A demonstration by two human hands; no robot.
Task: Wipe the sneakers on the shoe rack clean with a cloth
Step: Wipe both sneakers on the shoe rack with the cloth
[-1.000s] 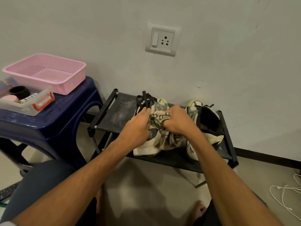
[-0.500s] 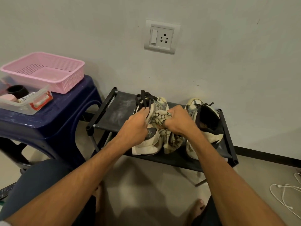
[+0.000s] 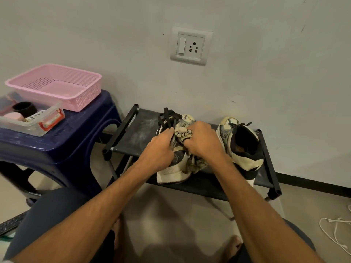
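Rack [image 3: 136,141]: cloth [image 3: 195,164] hides sneaker [image 3: 171,173] midsection.

Stool [image 3: 57,149]: dark blue, at our left.
Basket [image 3: 79,100]: pink, on the stool.
Box [image 3: 38,128]: clear, red-latched, beside the basket.
Wall: we see a socket plate [image 3: 190,46].
Floor: white cable [image 3: 334,232].

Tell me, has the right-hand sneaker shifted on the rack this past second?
No. The right sneaker sits just where it was, its heel by the shoe rack's right rail.
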